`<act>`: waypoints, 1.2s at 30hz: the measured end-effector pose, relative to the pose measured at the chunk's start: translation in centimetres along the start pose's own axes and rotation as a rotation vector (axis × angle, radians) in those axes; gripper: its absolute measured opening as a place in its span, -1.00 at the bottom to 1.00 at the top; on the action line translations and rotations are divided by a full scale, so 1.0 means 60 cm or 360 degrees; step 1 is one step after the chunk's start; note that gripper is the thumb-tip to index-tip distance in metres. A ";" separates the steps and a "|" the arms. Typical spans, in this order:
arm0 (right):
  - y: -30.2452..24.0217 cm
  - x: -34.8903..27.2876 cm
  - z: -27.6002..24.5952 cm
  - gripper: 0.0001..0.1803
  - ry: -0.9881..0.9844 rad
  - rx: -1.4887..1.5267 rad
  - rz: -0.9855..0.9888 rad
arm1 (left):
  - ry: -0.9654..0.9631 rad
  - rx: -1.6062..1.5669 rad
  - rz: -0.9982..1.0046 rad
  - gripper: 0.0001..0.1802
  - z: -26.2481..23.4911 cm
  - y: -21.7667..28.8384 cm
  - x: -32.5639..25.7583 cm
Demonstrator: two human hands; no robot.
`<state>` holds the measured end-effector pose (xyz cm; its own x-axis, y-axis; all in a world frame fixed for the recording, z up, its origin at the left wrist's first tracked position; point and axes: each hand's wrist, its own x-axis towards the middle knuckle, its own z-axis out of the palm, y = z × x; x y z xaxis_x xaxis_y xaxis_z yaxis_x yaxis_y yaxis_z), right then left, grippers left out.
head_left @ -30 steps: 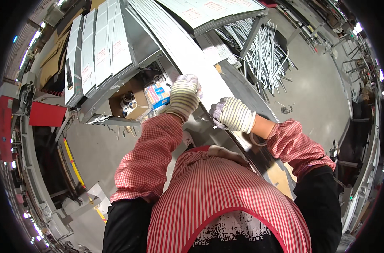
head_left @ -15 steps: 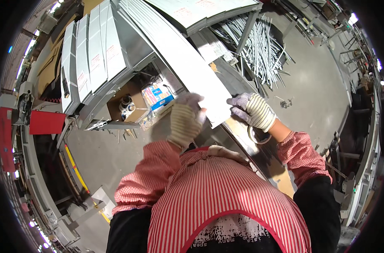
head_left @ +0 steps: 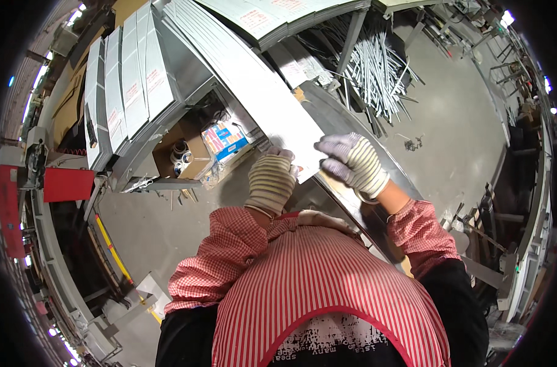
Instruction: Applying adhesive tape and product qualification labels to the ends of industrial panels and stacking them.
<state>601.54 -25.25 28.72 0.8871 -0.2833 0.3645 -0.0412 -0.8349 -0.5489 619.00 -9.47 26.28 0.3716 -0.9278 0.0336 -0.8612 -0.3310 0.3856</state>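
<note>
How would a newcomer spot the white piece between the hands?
Start from the red-striped apron at the bottom and go up to the person's gloved left hand and right hand. Between them is the near end of a long white strip slanting away to the upper left. Unlike the white stacks on either side, it shows no red print.

A: Mounted where?
B: On the wearer's head, left of a side-by-side pair.
A: Facing which way?
B: Steeply down and forward, upright and unmirrored, past the striped apron (head_left: 333, 269) at the bottom, out along the white panel (head_left: 269, 98).
A: How near?
B: Very close above the apron, near the panel, farther from the floor (head_left: 443, 134) and metal rods (head_left: 379, 76).
A: Lens?
B: Wide fisheye, bending straight edges toward a round dark rim.
</note>
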 end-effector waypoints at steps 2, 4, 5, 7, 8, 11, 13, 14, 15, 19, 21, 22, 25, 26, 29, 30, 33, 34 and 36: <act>-0.003 -0.002 0.011 -0.48 -0.0044 -0.0076 -0.0164 | -0.0016 0.0032 0.0037 -0.70 0.001 0.004 -0.004; 0.005 -0.002 0.032 -0.46 -0.0062 -0.0112 -0.0183 | -0.0040 0.0091 0.0041 -0.72 -0.007 0.019 -0.010; 0.008 -0.003 0.040 -0.44 -0.0089 -0.0148 -0.0205 | -0.0062 0.0146 0.0038 -0.74 -0.011 0.026 -0.012; 0.009 -0.011 0.051 -0.41 -0.0112 -0.0183 -0.0158 | -0.0023 0.0180 0.0075 -0.76 -0.003 0.025 -0.014; 0.009 -0.012 0.053 -0.40 -0.0099 -0.0161 -0.0115 | 0.0020 0.0210 0.0106 -0.78 0.002 0.023 -0.016; 0.013 -0.016 0.060 -0.39 -0.0060 -0.0137 -0.0072 | 0.0425 0.0115 0.0509 -0.81 0.020 0.003 -0.006; 0.015 -0.018 0.062 -0.39 -0.0035 -0.0133 -0.0071 | 0.0324 0.0188 0.0483 -0.81 0.016 0.012 -0.017; 0.017 -0.018 0.062 -0.40 -0.0039 -0.0132 -0.0068 | 0.0224 0.0261 0.0453 -0.81 0.011 0.019 -0.023; 0.017 -0.018 0.063 -0.40 -0.0043 -0.0130 -0.0066 | 0.0222 0.0264 0.0455 -0.81 0.010 0.024 -0.028; 0.009 -0.017 0.066 -0.45 0.0004 -0.0116 -0.0057 | 0.0287 0.0255 0.0414 -0.80 0.019 0.029 -0.037; 0.003 -0.014 0.067 -0.51 0.0042 -0.0168 -0.0045 | 0.0339 0.0182 0.0409 -0.79 0.026 0.024 -0.038; 0.002 -0.012 0.067 -0.51 0.0042 -0.0166 -0.0050 | 0.0313 0.0133 0.0394 -0.78 0.026 0.024 -0.039; -0.003 -0.005 0.065 -0.59 0.0004 -0.0231 -0.0143 | 0.0385 0.0011 0.0397 -0.76 0.034 0.021 -0.044; -0.006 0.000 0.061 -0.61 -0.0025 -0.0275 -0.0171 | 0.0481 -0.0064 0.0418 -0.76 0.037 0.019 -0.047; -0.012 0.010 0.054 -0.66 -0.0098 -0.0321 -0.0243 | 0.0378 0.0099 0.0442 -0.77 0.043 0.013 -0.053; -0.014 0.012 0.054 -0.67 -0.0141 -0.0324 -0.0284 | 0.0380 0.0099 0.0438 -0.77 0.044 0.013 -0.055; -0.016 0.010 0.058 -0.70 -0.0144 -0.0354 -0.0293 | 0.0483 0.0054 0.0477 -0.78 0.043 0.015 -0.056; -0.015 0.008 0.059 -0.74 -0.0145 -0.0362 -0.0273 | 0.0487 0.0085 0.0506 -0.78 0.042 0.018 -0.057; -0.011 0.006 0.063 -0.76 -0.0099 -0.0383 -0.0293 | 0.0492 0.0115 0.0530 -0.79 0.049 0.018 -0.059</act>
<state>603.64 -23.01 26.41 0.9159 -0.0939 0.3903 0.0216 -0.9593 -0.2814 615.75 -7.01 23.88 0.1469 -0.8943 0.4227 -0.9692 -0.0448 0.2421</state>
